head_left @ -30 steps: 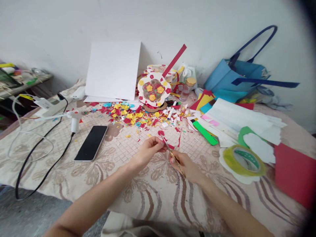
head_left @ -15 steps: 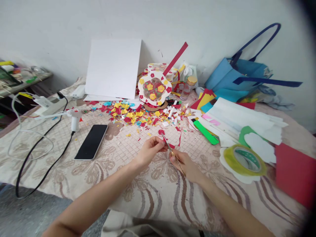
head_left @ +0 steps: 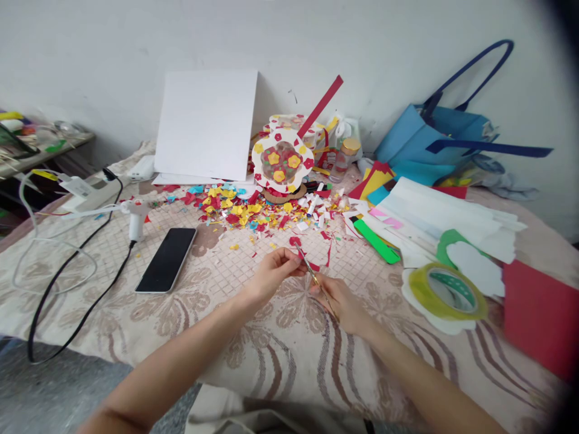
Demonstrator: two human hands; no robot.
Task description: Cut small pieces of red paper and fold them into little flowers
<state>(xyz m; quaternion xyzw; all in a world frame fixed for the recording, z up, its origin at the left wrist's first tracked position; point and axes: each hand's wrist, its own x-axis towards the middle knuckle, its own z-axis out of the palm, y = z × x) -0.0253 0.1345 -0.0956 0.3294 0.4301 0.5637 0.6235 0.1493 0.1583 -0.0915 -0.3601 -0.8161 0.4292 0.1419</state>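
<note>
Centre frame: left hand [head_left: 271, 274] pinches a small red paper scrap [head_left: 300, 255]. Right hand [head_left: 341, 301], just lower right, grips slim gold-handled metal scissors [head_left: 313, 277], their long axis slanting up-left, tips at the scrap.

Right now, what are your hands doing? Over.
Left grip pinching red paper. Right grip on scissors. Scraps beyond, phone left.
</note>
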